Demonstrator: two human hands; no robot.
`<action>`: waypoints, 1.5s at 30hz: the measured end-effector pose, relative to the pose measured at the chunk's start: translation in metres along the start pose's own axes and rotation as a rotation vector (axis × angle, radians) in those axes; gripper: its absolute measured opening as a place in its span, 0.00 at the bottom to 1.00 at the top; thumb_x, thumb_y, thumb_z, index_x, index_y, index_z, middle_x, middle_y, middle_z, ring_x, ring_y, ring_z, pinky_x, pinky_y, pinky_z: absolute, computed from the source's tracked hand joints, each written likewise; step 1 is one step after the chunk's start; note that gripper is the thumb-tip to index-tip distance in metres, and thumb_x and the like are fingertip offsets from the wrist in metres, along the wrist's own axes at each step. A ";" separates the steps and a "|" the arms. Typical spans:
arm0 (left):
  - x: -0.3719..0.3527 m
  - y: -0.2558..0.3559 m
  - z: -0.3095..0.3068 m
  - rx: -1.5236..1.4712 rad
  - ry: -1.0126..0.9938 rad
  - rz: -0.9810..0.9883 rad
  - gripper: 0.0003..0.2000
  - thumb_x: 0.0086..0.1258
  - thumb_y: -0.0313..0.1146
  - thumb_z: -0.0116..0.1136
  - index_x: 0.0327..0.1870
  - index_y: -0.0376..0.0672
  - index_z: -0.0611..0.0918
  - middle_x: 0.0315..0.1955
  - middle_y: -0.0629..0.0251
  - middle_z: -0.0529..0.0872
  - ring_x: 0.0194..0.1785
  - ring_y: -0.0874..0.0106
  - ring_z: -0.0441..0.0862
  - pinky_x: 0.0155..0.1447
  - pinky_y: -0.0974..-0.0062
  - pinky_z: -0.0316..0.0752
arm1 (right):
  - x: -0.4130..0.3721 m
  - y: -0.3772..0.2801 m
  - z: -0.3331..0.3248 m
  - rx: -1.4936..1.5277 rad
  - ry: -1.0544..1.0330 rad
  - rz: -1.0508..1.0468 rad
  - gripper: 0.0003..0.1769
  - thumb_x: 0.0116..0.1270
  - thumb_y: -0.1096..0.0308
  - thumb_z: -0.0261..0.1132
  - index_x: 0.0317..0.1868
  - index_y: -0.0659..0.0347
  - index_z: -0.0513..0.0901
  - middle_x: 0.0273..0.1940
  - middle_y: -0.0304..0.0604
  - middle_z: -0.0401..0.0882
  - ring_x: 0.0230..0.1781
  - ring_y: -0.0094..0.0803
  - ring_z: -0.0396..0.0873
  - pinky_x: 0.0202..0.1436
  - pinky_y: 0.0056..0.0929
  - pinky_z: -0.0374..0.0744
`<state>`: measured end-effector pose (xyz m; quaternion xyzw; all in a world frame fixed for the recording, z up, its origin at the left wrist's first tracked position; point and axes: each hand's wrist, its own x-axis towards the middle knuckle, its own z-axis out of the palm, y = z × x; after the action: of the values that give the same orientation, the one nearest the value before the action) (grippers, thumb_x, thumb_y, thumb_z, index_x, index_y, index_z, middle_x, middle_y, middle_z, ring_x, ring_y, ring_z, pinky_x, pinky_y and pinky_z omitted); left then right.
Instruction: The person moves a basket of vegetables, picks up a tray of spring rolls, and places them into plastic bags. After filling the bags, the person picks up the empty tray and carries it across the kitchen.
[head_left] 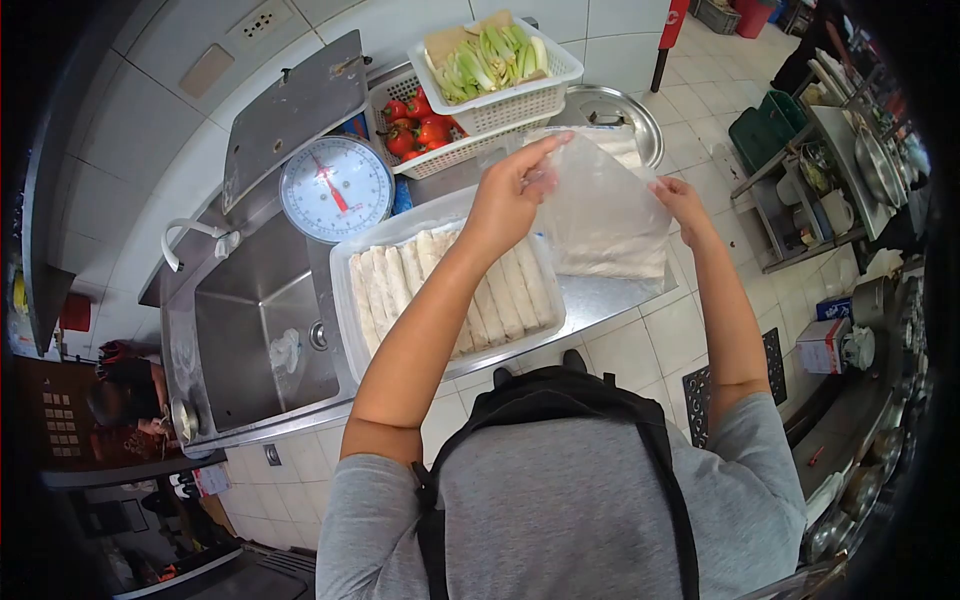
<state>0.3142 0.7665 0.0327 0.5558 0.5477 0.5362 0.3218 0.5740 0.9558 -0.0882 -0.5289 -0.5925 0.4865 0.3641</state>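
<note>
Between my two hands a translucent plastic bag is held up and spread, its top corner raised. The fingers of my left hand pinch its left edge, and those of my right hand grip the right edge. Behind and below the bag, whitish packed items show at the counter's right end, partly hidden. Under my left forearm stands a white plastic tub with long, pale, flour-dusted rolls lined up side by side.
Beyond the tub are a dial scale, a basket of red peppers and a white basket of cut green stalks. A metal sink lies left, a round steel lid at the back right. Another person is at far left.
</note>
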 end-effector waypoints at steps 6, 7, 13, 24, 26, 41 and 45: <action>-0.015 -0.039 -0.023 -0.022 0.154 -0.108 0.28 0.66 0.13 0.58 0.69 0.45 0.77 0.53 0.76 0.82 0.43 0.83 0.76 0.50 0.84 0.74 | -0.004 -0.047 -0.033 0.288 -0.190 -0.174 0.12 0.65 0.71 0.68 0.49 0.64 0.84 0.40 0.36 0.85 0.41 0.21 0.79 0.51 0.22 0.72; -0.016 -0.041 -0.024 -0.075 0.188 -0.145 0.28 0.66 0.14 0.59 0.69 0.45 0.77 0.52 0.76 0.82 0.44 0.83 0.76 0.52 0.83 0.74 | -0.012 -0.056 -0.033 0.282 -0.190 -0.224 0.11 0.65 0.71 0.67 0.48 0.63 0.84 0.40 0.35 0.85 0.41 0.20 0.78 0.51 0.21 0.72; -0.015 -0.024 -0.004 -0.236 0.205 -0.144 0.30 0.66 0.17 0.63 0.71 0.47 0.75 0.46 0.76 0.79 0.46 0.82 0.76 0.55 0.83 0.73 | -0.011 -0.045 -0.033 0.256 -0.110 -0.114 0.11 0.66 0.70 0.68 0.48 0.59 0.82 0.41 0.33 0.82 0.41 0.20 0.76 0.52 0.22 0.71; -0.003 0.005 0.033 -0.144 -0.076 -0.067 0.36 0.65 0.08 0.48 0.74 0.48 0.70 0.42 0.68 0.78 0.44 0.79 0.78 0.49 0.79 0.78 | -0.135 -0.128 0.070 -0.088 -0.103 -0.720 0.14 0.58 0.79 0.68 0.44 0.60 0.76 0.48 0.42 0.72 0.37 0.30 0.75 0.33 0.27 0.76; -0.006 0.008 0.029 -0.146 -0.092 -0.048 0.35 0.64 0.07 0.47 0.74 0.47 0.71 0.44 0.66 0.79 0.43 0.78 0.78 0.49 0.78 0.78 | -0.124 -0.119 0.080 0.001 -0.108 -0.716 0.12 0.57 0.85 0.63 0.40 0.61 0.76 0.47 0.43 0.72 0.37 0.33 0.76 0.33 0.28 0.76; -0.207 -0.103 -0.142 1.681 0.489 -0.461 0.26 0.70 0.29 0.53 0.70 0.57 0.73 0.69 0.43 0.68 0.72 0.45 0.68 0.72 0.41 0.62 | -0.132 -0.159 0.068 -1.082 -0.281 -1.068 0.31 0.49 0.86 0.60 0.58 0.65 0.81 0.68 0.40 0.74 0.42 0.39 0.83 0.45 0.35 0.83; -0.231 -0.072 -0.150 1.050 0.434 -0.827 0.28 0.71 0.29 0.53 0.72 0.60 0.70 0.63 0.43 0.75 0.54 0.45 0.83 0.56 0.49 0.78 | -0.132 -0.158 0.077 -1.059 -0.340 -1.021 0.35 0.48 0.88 0.58 0.62 0.65 0.78 0.69 0.41 0.73 0.44 0.41 0.83 0.47 0.36 0.83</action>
<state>0.1933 0.5253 -0.0590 0.2643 0.9525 0.1333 0.0719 0.4811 0.8163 0.0546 -0.2107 -0.9666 -0.0177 0.1450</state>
